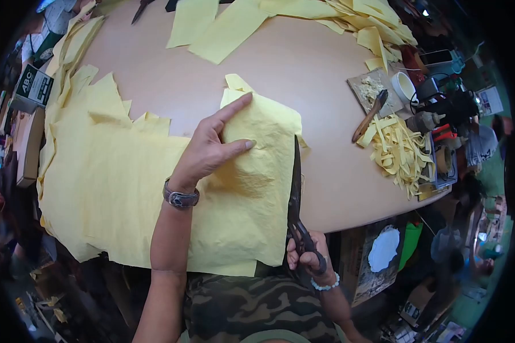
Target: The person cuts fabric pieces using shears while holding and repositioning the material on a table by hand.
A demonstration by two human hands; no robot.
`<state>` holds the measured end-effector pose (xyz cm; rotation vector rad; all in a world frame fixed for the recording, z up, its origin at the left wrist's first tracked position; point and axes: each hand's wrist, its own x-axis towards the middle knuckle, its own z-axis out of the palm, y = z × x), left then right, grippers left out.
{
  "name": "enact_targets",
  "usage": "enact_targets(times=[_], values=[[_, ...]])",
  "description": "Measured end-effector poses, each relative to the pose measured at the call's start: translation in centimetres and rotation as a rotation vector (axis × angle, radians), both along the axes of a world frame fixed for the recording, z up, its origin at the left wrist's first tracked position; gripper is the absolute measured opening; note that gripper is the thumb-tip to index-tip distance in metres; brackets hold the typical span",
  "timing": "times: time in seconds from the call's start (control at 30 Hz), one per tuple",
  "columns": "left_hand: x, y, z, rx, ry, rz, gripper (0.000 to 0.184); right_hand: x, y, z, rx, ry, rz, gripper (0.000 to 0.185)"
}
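Note:
Yellow sheet material (249,223), like leather or thick cloth, lies creased over the front of the table. My left hand (214,143) rests on its upper part, thumb and index finger spread apart and pressing it down. My right hand (312,257) grips the handles of large dark scissors (294,214) at the sheet's right edge. Their blades point away from me along that edge, and part of them is hidden by the sheet. A small flap of the yellow material sticks up at the far end.
More yellow pieces (229,28) lie at the table's far side, and a wide spread (109,177) covers the left. At right are thin offcut strips (397,151), a wooden-handled knife (372,114) on a board, and a white cup (404,87). An ABC box (34,86) stands at left.

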<state>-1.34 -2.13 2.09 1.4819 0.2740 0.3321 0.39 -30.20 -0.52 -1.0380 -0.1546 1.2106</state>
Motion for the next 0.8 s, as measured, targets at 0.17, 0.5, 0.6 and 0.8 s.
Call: enact_targets(times=[0.17, 0.5, 0.6, 0.8], values=[[-0.1, 1.0, 0.2, -0.109, 0.008, 0.15, 0.059, 0.4, -0.9, 0.3, -0.081, 0.049, 0.105, 0.039], [-0.4, 0.5, 0.4, 0.041, -0.043, 0.112, 0.066, 0.5, -0.9, 0.3, 0.023, 0.112, 0.122, 0.058], [-1.0, 0.0, 0.8, 0.128, -0.096, 0.104, 0.069, 0.7, 0.1, 0.9, 0.063, 0.095, 0.062, 0.06], [-1.2, -0.4, 2.0, 0.105, -0.178, 0.147, 0.07, 0.6, 1.0, 1.2, 0.125, 0.093, -0.013, 0.056]])
